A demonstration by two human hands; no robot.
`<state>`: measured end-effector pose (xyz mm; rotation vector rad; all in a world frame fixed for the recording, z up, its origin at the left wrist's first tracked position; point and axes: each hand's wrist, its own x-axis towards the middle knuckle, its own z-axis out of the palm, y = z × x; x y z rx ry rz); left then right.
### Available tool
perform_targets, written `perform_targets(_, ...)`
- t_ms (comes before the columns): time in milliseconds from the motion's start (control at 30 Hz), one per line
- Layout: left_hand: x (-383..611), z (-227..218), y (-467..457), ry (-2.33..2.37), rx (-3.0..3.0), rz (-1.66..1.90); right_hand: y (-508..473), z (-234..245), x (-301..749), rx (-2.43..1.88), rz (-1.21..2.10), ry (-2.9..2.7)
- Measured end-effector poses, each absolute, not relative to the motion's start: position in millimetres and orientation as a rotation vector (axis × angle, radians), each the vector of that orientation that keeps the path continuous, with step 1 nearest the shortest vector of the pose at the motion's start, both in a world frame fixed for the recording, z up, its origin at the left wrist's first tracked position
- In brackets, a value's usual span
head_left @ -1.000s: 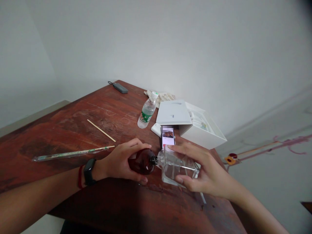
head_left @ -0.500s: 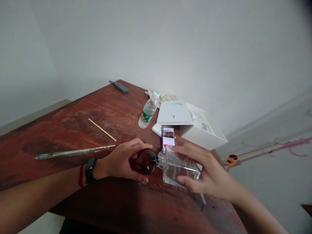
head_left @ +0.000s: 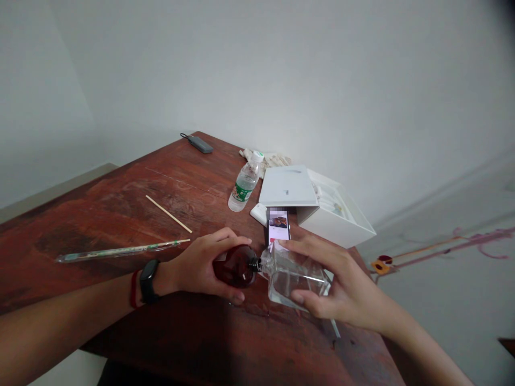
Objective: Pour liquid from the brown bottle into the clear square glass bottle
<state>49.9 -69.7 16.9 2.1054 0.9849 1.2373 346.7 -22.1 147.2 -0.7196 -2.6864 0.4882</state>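
Unmoved since earlier, glossy black-necked red-brown bottle (head_left: pixel 234 268), clear boxy bottle (head_left: pixel 285 280)

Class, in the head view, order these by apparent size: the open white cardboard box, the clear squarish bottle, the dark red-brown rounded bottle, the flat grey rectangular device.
1. Open white cardboard box
2. Clear squarish bottle
3. Dark red-brown rounded bottle, partly hidden by the left hand
4. Flat grey rectangular device

Setting: apparently a domestic room (which room, cannot be determined). Evidence: scuffed red-brown wooden table (head_left: pixel 100 214) beside plain pale walls (head_left: pixel 257 80); everyday items on it: a phone (head_left: pixel 278 225), a labelled drink bottle (head_left: pixel 243 186), a wooden stick (head_left: pixel 168 214), a white box (head_left: pixel 287 185).
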Motion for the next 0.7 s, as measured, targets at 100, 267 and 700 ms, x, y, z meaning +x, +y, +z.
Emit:
perform_targets(100,49.8,17.0,-69.8,0.98,2.098,1.244,-22.4,147.2,346.8,-0.725,0.47,-2.697)
perform_targets(267,49.5,16.8,-69.4,0.977,2.107,1.24,-22.9,146.9,346.8,-0.731,0.453,-2.688)
perform_targets(700,50.0,18.6,-70.5,0.978,2.114,1.254,-22.8,147.0,347.4,-0.723,0.454,-2.683)
